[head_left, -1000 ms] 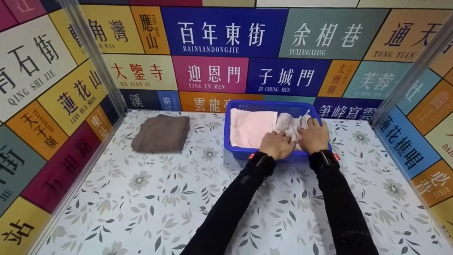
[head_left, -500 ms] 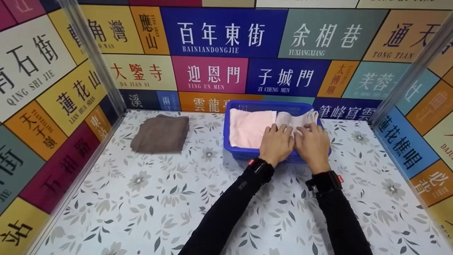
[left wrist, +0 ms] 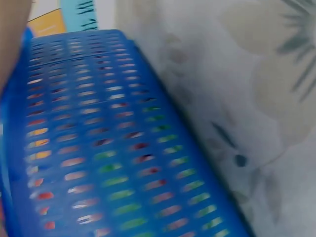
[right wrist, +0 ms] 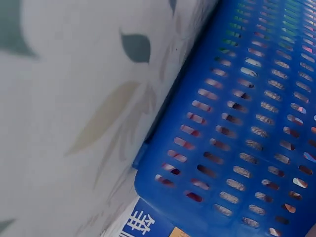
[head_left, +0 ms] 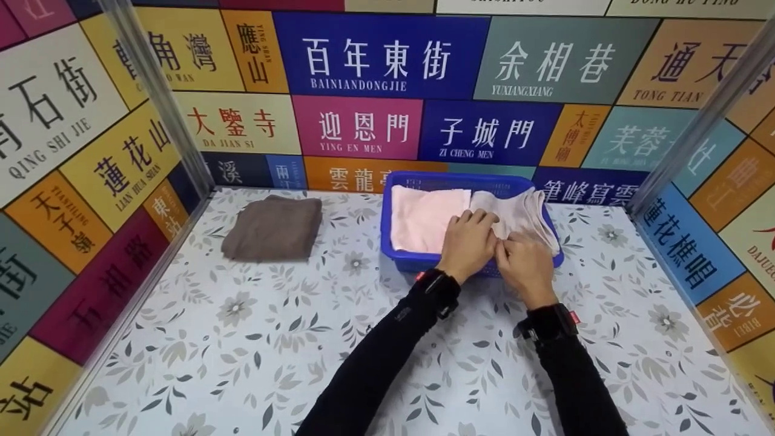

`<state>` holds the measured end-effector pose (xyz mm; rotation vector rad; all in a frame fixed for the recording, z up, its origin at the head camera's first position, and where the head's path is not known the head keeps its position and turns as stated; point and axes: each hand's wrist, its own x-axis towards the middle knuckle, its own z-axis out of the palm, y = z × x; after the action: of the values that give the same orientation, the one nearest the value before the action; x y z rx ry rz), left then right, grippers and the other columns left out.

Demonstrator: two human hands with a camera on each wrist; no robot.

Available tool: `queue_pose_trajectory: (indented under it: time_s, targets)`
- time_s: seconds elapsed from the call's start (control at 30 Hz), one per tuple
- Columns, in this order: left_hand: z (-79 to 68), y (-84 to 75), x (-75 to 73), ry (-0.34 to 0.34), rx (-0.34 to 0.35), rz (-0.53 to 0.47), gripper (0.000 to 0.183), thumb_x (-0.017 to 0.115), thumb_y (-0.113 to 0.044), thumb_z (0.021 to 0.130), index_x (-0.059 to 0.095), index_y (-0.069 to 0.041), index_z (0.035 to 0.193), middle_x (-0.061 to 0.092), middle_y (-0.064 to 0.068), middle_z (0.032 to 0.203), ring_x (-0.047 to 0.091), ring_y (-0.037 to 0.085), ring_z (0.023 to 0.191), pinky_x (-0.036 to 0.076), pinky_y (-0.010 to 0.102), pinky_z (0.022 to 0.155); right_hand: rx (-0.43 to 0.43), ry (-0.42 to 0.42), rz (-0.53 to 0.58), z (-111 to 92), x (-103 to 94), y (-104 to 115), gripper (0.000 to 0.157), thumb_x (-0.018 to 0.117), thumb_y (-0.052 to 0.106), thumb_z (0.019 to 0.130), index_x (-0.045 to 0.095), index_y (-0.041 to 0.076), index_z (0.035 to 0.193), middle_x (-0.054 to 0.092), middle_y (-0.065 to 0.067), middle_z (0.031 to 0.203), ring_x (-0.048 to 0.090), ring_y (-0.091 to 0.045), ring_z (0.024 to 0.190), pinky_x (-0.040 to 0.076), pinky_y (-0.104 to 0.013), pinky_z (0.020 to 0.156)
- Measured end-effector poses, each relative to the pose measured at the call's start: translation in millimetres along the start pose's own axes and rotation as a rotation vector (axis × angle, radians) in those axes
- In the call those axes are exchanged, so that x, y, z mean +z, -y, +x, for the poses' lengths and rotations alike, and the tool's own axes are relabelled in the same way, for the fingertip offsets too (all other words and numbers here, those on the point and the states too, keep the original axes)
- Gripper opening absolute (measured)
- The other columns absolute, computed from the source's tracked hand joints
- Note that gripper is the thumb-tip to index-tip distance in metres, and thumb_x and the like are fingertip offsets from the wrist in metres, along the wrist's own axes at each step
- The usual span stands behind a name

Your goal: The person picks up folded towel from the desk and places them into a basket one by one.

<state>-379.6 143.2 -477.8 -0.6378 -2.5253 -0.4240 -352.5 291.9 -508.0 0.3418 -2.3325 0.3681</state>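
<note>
A blue plastic basket holds a folded pink towel on its left side and a pale greyish towel on its right. Both hands work at the near edge of the pale towel, close to each other. With bent fingers, my left hand grips this towel beside the pink one. My right hand pinches the same edge further right, its thumb near the left hand. The towel's right end drapes in loose layers by the basket's right rim. Slotted basket walls fill much of both wrist views, hiding the fingertips there.
To the left of the basket, a folded brown towel lies on the white floral tabletop. Colourful panels with lettering stand behind and on both sides, joined by clear corner strips.
The right hand has drawn back toward the basket's near side and now pinches the towel's edge. The pale towel, bunched earlier, lies flatter and spreads further right. The left hand has shifted slightly.
</note>
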Motion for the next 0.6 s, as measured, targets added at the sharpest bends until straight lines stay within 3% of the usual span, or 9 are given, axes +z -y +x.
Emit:
queue_pose_trajectory:
  time_s: [0.13,0.23,0.33,0.43,0.5,0.6]
  targets:
    - [1.3,20.4,-30.6,0.086,-0.02,-0.097,0.029,0.057,-0.026,0.103,0.065,-0.025,0.131,0.067,-0.006,0.128,0.062,0.017,0.116,0.048,0.035,0.097,0.012,0.033,-0.003,1,-2.6,1,0.044,0.058,0.021,0.096,0.059,0.003,0.056,0.055,-0.011,0.062,0.055,-0.04,0.056,0.042,-0.052,0.051]
    - [1.7,56.9,-59.2,0.164,-0.055,-0.116,0.035,0.06,-0.027,0.103,0.062,-0.024,0.137,0.065,-0.002,0.136,0.06,0.021,0.124,0.047,0.04,0.104,0.015,0.043,-0.006,1,-3.9,1,0.044,0.057,0.021,0.097,0.059,0.003,0.056,0.054,-0.01,0.062,0.054,-0.04,0.056,0.042,-0.052,0.052]
    - [-1.7,111.2,-82.1,0.164,-0.139,-0.117,0.037,0.063,-0.025,0.101,0.062,-0.02,0.138,0.064,0.004,0.139,0.06,0.028,0.128,0.046,0.049,0.108,0.026,0.047,-0.003,1,-5.5,0,0.045,0.056,0.021,0.097,0.058,0.004,0.055,0.053,-0.009,0.061,0.053,-0.039,0.056,0.041,-0.051,0.053]
    - [-16.1,178.2,-99.4,0.147,-0.256,-0.068,0.042,0.064,-0.022,0.1,0.061,-0.016,0.141,0.061,0.012,0.144,0.059,0.036,0.129,0.045,0.057,0.109,0.04,0.055,-0.001,1,-5.7,1,0.046,0.056,0.021,0.097,0.056,0.005,0.055,0.053,-0.009,0.061,0.053,-0.038,0.056,0.041,-0.051,0.053]
    - [-34.1,225.2,-110.0,0.165,-0.339,-0.028,0.043,0.061,-0.02,0.1,0.059,-0.013,0.143,0.058,0.017,0.147,0.058,0.042,0.129,0.042,0.064,0.109,0.044,0.065,0.0,1,-5.0,2,0.045,0.056,0.022,0.097,0.057,0.005,0.055,0.054,-0.009,0.061,0.055,-0.039,0.057,0.042,-0.051,0.053]
    - [-71.2,291.4,-126.2,0.253,-0.46,0.027,0.047,0.058,-0.025,0.101,0.056,-0.012,0.147,0.052,0.02,0.152,0.05,0.05,0.134,0.034,0.072,0.111,0.051,0.082,0.003,0,-3.8,4,0.045,0.055,0.023,0.098,0.058,0.005,0.056,0.055,-0.009,0.062,0.056,-0.039,0.058,0.042,-0.051,0.054]
